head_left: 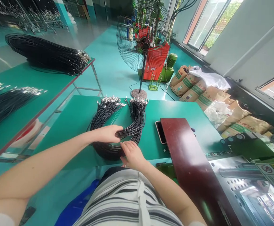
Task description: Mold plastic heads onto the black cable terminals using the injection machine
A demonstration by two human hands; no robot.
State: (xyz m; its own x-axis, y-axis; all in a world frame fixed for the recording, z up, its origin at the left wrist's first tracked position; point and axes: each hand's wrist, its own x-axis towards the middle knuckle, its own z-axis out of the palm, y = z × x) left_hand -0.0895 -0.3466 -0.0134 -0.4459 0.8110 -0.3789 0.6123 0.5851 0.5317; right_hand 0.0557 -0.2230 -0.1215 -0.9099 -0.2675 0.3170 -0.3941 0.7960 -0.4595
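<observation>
A thick bundle of black cables lies bent in a U on the green table in front of me. Its two ends, tipped with silvery metal fittings, point toward the table's far edge. My left hand reaches across the inside of the bend, its fingers closed round cables of the right-hand leg. At the near curve, my right hand has its fingers bent over the bundle, gripping it. The fingertips of both hands are partly hidden.
To my right, a dark red board overlaps a phone, beside a metal machine. A standing fan is beyond my table. More cables lie on the left table. Sacks line the wall.
</observation>
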